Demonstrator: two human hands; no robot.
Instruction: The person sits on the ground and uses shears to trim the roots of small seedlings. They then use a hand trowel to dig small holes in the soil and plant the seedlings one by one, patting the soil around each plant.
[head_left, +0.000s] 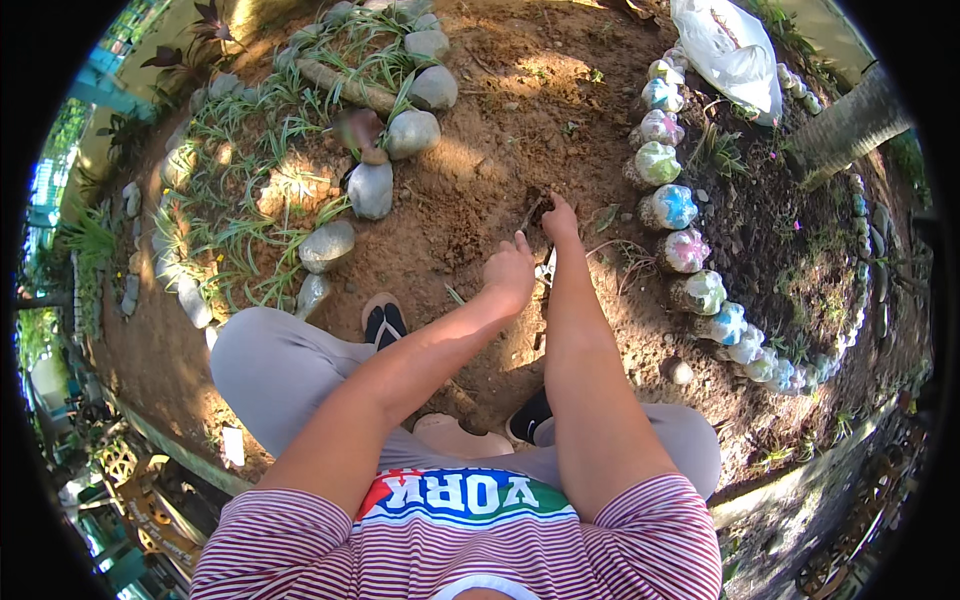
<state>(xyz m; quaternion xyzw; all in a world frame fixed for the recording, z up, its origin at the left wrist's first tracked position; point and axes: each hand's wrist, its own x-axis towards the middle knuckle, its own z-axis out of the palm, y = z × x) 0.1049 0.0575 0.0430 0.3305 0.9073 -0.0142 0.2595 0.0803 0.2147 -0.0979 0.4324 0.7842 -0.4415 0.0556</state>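
My left hand (510, 268) is low over the brown soil (480, 187), its index finger stretched towards a thin, stick-like tool or stem (531, 211) that slants to the ground; whether the hand grips something is unclear. To its right, my right hand (559, 219) reaches down with its fingertips at the loosened soil by the upper end of that thin thing. A whitish object (547, 268) shows between my wrists, partly hidden by them. My fingers hide the exact contact with the soil.
Grey stones (370, 190) edge a bed of grassy plants (262, 180) on the left. Painted bottle bottoms (675, 206) border the right bed, where a white plastic bag (739, 60) lies near a tree trunk (851, 127). Flip-flops (384, 319) are on my feet. A loose stone (681, 373) lies lower right.
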